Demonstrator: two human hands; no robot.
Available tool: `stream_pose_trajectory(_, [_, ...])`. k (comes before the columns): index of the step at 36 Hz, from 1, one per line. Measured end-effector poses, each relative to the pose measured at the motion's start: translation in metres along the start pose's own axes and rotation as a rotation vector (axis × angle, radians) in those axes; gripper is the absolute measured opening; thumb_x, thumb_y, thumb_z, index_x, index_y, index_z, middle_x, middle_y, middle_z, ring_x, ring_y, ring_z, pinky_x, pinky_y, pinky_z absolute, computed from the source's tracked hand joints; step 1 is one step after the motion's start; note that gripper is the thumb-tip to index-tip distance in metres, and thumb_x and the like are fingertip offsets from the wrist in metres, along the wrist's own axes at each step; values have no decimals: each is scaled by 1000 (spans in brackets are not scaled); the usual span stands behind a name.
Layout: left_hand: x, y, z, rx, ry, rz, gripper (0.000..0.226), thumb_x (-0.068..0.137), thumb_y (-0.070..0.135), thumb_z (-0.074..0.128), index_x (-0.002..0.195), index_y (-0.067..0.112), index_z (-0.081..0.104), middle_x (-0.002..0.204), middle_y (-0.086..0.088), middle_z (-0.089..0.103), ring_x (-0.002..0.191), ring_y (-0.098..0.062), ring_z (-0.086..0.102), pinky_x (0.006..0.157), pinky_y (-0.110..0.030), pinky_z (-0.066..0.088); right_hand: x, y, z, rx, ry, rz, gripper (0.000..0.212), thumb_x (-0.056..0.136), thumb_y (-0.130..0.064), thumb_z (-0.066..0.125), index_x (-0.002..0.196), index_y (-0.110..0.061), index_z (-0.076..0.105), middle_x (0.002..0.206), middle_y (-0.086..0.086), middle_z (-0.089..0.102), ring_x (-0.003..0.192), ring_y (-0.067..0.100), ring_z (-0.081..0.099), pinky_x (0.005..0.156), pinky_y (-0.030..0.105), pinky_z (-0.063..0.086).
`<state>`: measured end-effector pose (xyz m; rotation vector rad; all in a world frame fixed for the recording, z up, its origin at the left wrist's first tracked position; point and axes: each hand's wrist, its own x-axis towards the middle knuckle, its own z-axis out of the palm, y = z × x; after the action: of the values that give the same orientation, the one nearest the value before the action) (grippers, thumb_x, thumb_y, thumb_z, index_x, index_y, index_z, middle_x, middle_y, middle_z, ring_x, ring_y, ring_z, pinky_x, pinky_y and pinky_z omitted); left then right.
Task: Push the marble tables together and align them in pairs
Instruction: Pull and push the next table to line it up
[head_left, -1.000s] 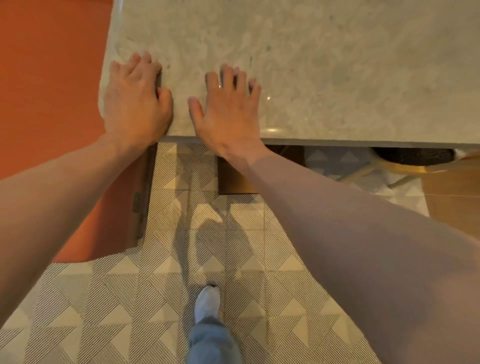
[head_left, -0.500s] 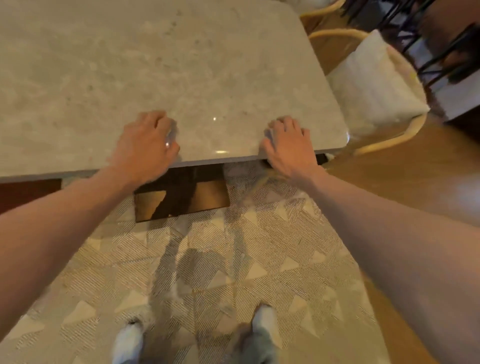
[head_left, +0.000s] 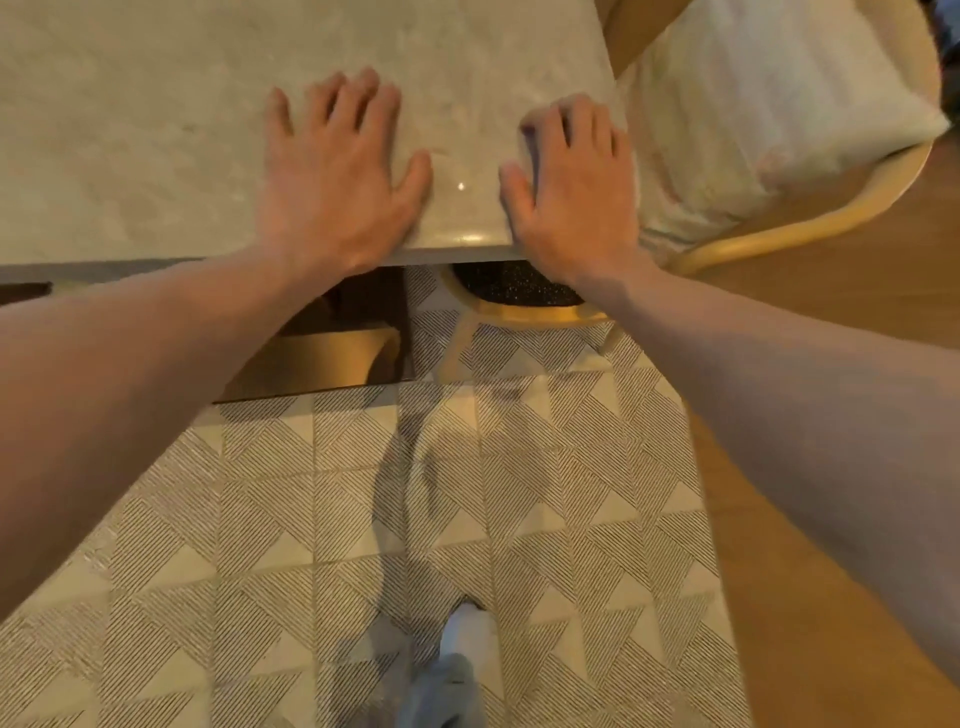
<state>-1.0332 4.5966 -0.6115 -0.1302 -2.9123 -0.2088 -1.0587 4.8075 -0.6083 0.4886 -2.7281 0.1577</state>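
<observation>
A pale marble table (head_left: 130, 130) fills the upper left of the head view, its near edge running across the frame. My left hand (head_left: 332, 182) lies flat on the top near that edge, fingers spread and straight. My right hand (head_left: 576, 187) rests palm-down on the table's near right corner, fingers extended over the top. Both palms sit at the edge. Only one table is in sight; its brown, glossy base (head_left: 322, 353) shows under the top.
A wooden-framed chair with a white fluffy cushion (head_left: 769, 104) stands right beside the table's right side. A second chair's dark seat (head_left: 514, 288) sits under the table edge. Patterned tile floor (head_left: 363, 519) lies below; wood floor to the right. My shoe (head_left: 462, 665) is at bottom centre.
Both hands have shifted right along the table's near edge, from the left corner to the right corner. The fingers, curled half a second ago, now lie flat. The chair looks closer.
</observation>
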Motion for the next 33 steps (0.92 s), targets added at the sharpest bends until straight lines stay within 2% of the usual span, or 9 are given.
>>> stream_pose_trajectory(10, [-1,8,-5,23,11,-29,62,99,52,25,149,17,37,157,-6,37,145,-29,31,118,-57,20,0,3,-1,-22,0,1,47,91,-47,35,116,-13,57,117,8,55,108,28,50,94,42,40])
stream_pose_trajectory(17, [3,7,-3,50,9,-26,65,97,54,22,150,19,36,159,-5,36,146,-28,30,118,-56,21,3,5,5,-26,39,-8,48,89,-47,36,113,-11,56,114,11,55,105,31,50,89,44,40])
stream_pose_trajectory(33, [14,14,5,54,64,-45,62,95,54,26,142,18,44,153,-4,45,139,-30,39,113,-55,28,13,20,10,-25,49,-35,50,88,-48,33,115,-12,55,117,11,53,109,30,48,88,41,35])
